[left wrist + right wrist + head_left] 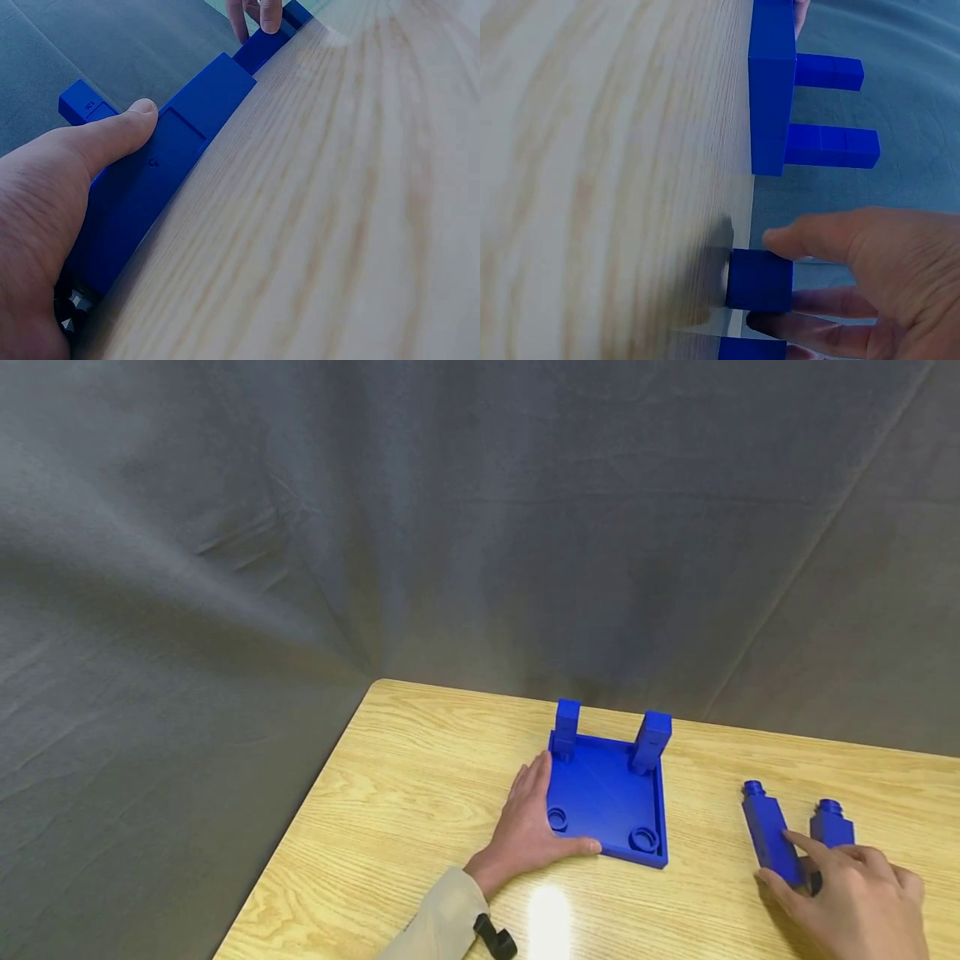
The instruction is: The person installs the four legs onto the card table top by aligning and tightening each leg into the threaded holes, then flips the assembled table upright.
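A square blue tray-like plate (600, 789) with a raised rim lies on the table. Two blue square posts, one at the back left (567, 725) and one at the back right (652, 742), stand upright on it. Round sockets (643, 840) show at its two front corners. My left hand (525, 831) grips the plate's front left corner, thumb along the front rim and fingers on the left side. Off to the right, my right hand (862, 893) pinches a loose blue post (768, 831) with a threaded end, lying on the table. Beside it is another threaded post (831, 827), partly hidden by that hand.
The wooden table (420, 760) has its left edge and back left corner in view. A dark grey cloth (525, 527) hangs behind and to the left. A black strap end (495, 937) sticks out at the left sleeve.
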The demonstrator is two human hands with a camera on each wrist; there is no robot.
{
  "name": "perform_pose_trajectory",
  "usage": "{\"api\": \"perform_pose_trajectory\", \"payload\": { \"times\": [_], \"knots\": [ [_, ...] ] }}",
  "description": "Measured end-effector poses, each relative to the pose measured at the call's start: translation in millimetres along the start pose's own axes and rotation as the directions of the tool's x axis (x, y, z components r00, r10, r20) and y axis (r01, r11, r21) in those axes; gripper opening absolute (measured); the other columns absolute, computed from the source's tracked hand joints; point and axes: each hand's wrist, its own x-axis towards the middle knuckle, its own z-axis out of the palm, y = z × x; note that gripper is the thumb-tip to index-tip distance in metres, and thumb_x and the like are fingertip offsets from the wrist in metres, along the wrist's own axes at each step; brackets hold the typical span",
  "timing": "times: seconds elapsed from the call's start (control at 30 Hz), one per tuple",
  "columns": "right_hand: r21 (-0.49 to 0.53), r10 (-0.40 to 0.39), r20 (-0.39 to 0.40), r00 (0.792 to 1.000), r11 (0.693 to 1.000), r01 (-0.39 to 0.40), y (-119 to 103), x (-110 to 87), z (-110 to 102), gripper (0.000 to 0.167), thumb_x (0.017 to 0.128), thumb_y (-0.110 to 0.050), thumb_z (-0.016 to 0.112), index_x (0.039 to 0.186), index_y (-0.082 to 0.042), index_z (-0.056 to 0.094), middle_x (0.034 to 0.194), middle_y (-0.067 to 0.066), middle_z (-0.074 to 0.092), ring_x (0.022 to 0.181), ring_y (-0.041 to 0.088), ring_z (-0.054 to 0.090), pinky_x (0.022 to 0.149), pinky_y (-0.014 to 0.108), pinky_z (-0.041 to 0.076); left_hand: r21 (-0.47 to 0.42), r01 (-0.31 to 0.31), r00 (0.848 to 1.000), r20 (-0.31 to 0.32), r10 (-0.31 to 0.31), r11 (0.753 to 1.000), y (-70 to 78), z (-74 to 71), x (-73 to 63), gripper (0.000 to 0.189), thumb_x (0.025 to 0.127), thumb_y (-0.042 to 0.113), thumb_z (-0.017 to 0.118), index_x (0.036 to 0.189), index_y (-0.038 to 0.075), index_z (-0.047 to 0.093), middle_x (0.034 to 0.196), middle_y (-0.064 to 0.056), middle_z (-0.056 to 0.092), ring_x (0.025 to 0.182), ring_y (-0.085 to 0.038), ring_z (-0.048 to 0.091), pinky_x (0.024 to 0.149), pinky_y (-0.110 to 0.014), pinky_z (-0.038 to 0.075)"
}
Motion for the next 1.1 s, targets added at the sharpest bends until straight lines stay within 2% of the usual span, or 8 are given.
{"api": "perform_pose_trajectory", "payload": {
  "times": [0.23,0.43,0.53,0.6,0.73,0.77,0.83,1.1],
  "knots": [
    [0.005,0.053,-0.029,0.998,0.999,-0.053,-4.8,0.8,-4.8,0.057,0.081,-0.027,0.091,0.118,0.012,0.072,0.107,0.044,0.069,0.105,0.059,0.059,0.087,0.072,0.035,0.012,-0.005,1.000,0.000,0.005,1.000,1.6,-1.0,-0.7,0.144,0.078,0.067,0.094,0.181,0.019,0.005,0.187,0.001,0.010,0.172,-0.033,0.011,0.134,-0.065,0.022],
    [0.100,0.048,-0.164,0.985,0.994,-0.031,-7.4,0.5,-9.7,0.044,0.081,-0.022,0.081,0.113,0.008,0.077,0.111,0.045,0.069,0.099,0.067,0.064,0.081,0.067,0.035,0.015,-0.005,1.000,0.000,0.005,1.000,1.6,-1.0,-0.7,0.144,0.078,0.067,0.095,0.181,0.019,0.005,0.187,0.001,0.010,0.172,-0.032,0.011,0.134,-0.065,0.022],
    [0.181,0.018,-0.292,0.956,0.983,0.037,-9.0,-0.4,-12.2,0.041,0.077,-0.020,0.080,0.108,0.006,0.081,0.102,0.042,0.072,0.089,0.066,0.068,0.077,0.038,0.045,0.013,-0.005,1.000,-0.001,0.005,1.000,1.6,-0.9,-0.6,0.144,0.078,0.067,0.094,0.181,0.019,0.005,0.187,0.001,0.010,0.172,-0.033,0.011,0.134,-0.066,0.023],
    [0.248,0.040,-0.365,0.930,0.967,0.056,-10.9,-1.0,-13.4,0.037,0.076,-0.017,0.081,0.106,0.005,0.083,0.099,0.040,0.074,0.074,0.032,0.077,0.065,0.014,0.036,0.012,-0.003,1.000,0.000,0.003,1.000,1.8,-1.0,-0.6,0.144,0.078,0.067,0.094,0.181,0.019,0.005,0.187,0.001,0.010,0.172,-0.033,0.011,0.134,-0.067,0.023],
    [0.449,0.206,-0.435,0.877,0.893,0.012,-19.9,-2.3,-14.1,0.034,0.080,-0.008,0.088,0.111,0.003,0.085,0.095,-0.025,0.079,0.086,-0.028,0.051,0.071,0.001,0.033,0.014,0.001,1.000,0.000,-0.001,1.000,1.7,-0.5,-0.5,0.144,0.078,0.067,0.094,0.181,0.020,0.005,0.187,0.002,0.010,0.172,-0.033,0.011,0.133,-0.067,0.023],
    [0.500,0.257,-0.433,0.864,0.866,-0.007,-22.5,-2.8,-14.3,0.035,0.081,-0.006,0.090,0.115,0.001,0.085,0.095,-0.039,0.072,0.089,-0.034,0.041,0.076,0.001,0.034,0.013,0.001,1.000,0.001,-0.001,1.000,2.0,-0.6,-0.6,0.144,0.078,0.067,0.094,0.181,0.020,0.005,0.187,0.002,0.010,0.172,-0.033,0.010,0.134,-0.067,0.023],
    [0.580,0.312,-0.441,0.842,0.814,0.003,-27.5,-3.3,-15.2,0.041,0.082,-0.002,0.091,0.123,0.000,0.084,0.095,-0.056,0.055,0.096,-0.031,0.050,0.088,0.001,0.037,0.011,0.001,1.000,-0.001,-0.001,1.000,2.1,-0.4,-0.4,0.144,0.078,0.067,0.094,0.181,0.020,0.005,0.187,0.002,0.010,0.172,-0.033,0.011,0.134,-0.066,0.023],
    [0.689,0.238,-0.491,0.838,0.695,0.206,-42.5,2.4,-21.6,0.043,0.076,0.019,0.088,0.117,0.014,0.080,0.102,-0.033,0.075,0.102,-0.009,0.072,0.091,0.006,0.052,0.005,0.003,1.000,-0.001,-0.003,1.000,2.9,-1.2,-1.1,0.144,0.078,0.067,0.094,0.181,0.019,0.006,0.187,0.002,0.009,0.172,-0.033,0.011,0.134,-0.066,0.023]
  ]
}}
